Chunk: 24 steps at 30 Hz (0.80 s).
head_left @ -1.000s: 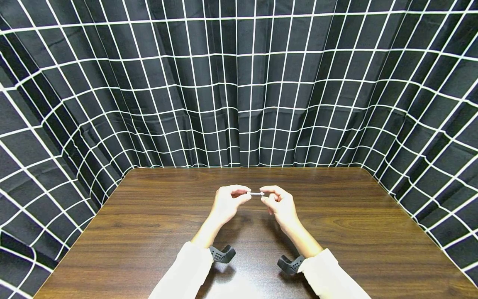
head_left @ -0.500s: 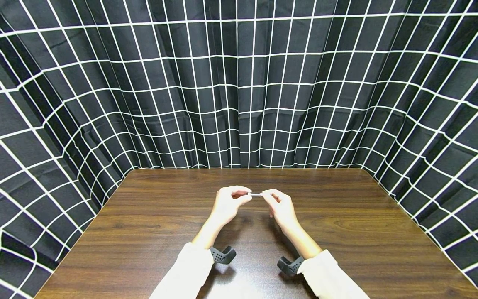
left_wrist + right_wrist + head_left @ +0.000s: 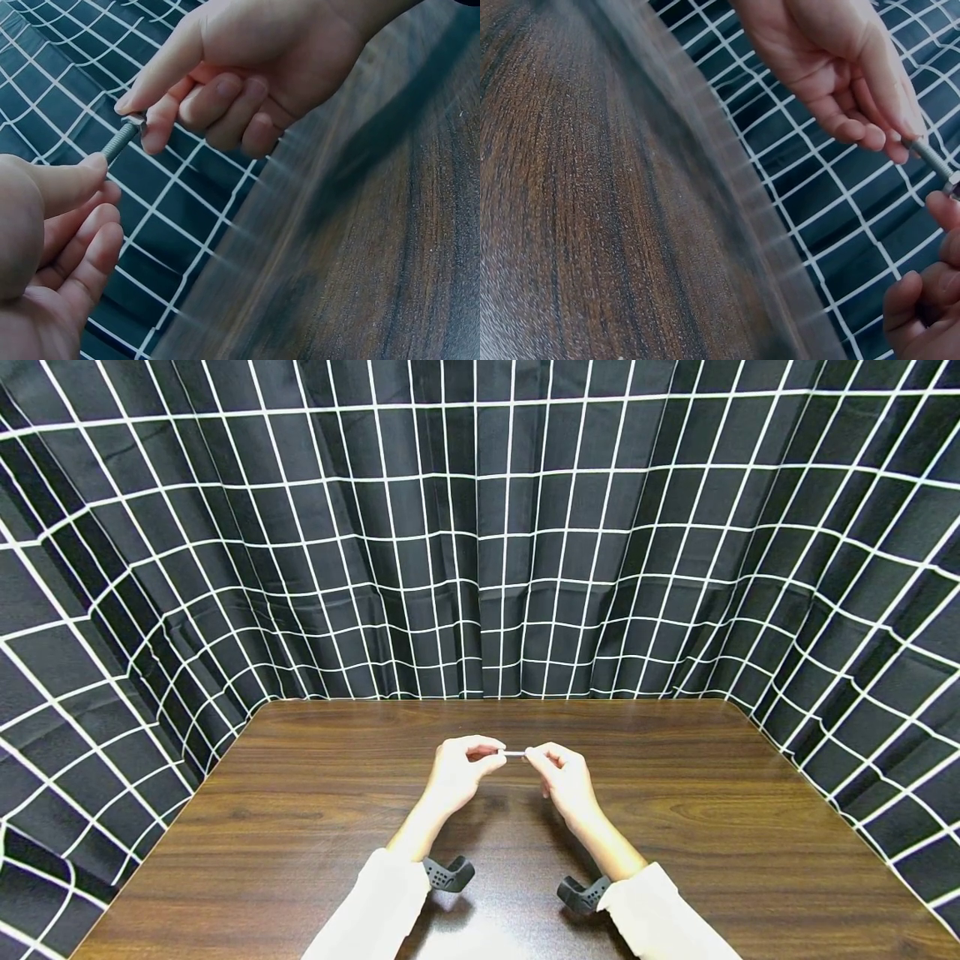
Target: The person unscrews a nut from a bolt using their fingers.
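Note:
A small threaded metal bolt (image 3: pixel 515 753) is held level between both hands above the table. The left hand (image 3: pixel 455 772) pinches one end between thumb and fingertips. At the other end, the right hand (image 3: pixel 564 781) pinches a small metal nut or head (image 3: pixel 135 120), seen in the left wrist view, between thumb and index finger; which of the two it is I cannot tell. Grey threads of the bolt (image 3: pixel 933 159) show between the hands in the right wrist view. The right hand's other fingers are curled in.
The brown wooden table (image 3: pixel 300 810) lies beneath both hands. A black curtain with white grid lines (image 3: pixel 480 543) hangs behind it and along both sides. Dark bands with brackets (image 3: pixel 450 873) are on both wrists, beside pale sleeves.
The right thumb and index finger were spread around the bolt's end a second ago and have closed on it, covering it in the head view. The left hand has stayed nearly still.

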Each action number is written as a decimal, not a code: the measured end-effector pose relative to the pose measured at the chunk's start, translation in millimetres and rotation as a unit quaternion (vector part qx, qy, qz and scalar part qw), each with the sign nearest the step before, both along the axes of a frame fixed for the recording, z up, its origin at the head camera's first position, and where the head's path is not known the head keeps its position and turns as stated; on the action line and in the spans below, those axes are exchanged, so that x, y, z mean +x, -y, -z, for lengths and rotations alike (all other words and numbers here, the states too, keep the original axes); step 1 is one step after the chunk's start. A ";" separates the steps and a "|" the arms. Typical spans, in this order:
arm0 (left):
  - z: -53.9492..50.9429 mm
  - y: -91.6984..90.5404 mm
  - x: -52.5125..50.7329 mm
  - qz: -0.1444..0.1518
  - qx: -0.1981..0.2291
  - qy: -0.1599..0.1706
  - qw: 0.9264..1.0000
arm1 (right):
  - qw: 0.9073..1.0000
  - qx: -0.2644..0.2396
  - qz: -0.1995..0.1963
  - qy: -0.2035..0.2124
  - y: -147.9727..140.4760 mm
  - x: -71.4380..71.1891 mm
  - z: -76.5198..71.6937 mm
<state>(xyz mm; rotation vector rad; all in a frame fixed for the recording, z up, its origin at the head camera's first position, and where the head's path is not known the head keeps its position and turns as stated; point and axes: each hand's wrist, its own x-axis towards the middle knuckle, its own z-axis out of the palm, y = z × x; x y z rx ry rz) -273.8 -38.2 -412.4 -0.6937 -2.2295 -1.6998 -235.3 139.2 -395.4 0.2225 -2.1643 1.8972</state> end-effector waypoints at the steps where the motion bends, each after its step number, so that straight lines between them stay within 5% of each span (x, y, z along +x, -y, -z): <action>1: 0.2 0.2 -0.1 0.001 -0.001 0.003 1.000 | 1.000 -0.002 0.000 0.001 0.1 -0.3 0.3; 24: 0.0 1.4 -2.1 -0.001 -0.017 0.010 1.000 | 0.999 -0.041 -0.025 -0.007 -3.0 -4.4 6.3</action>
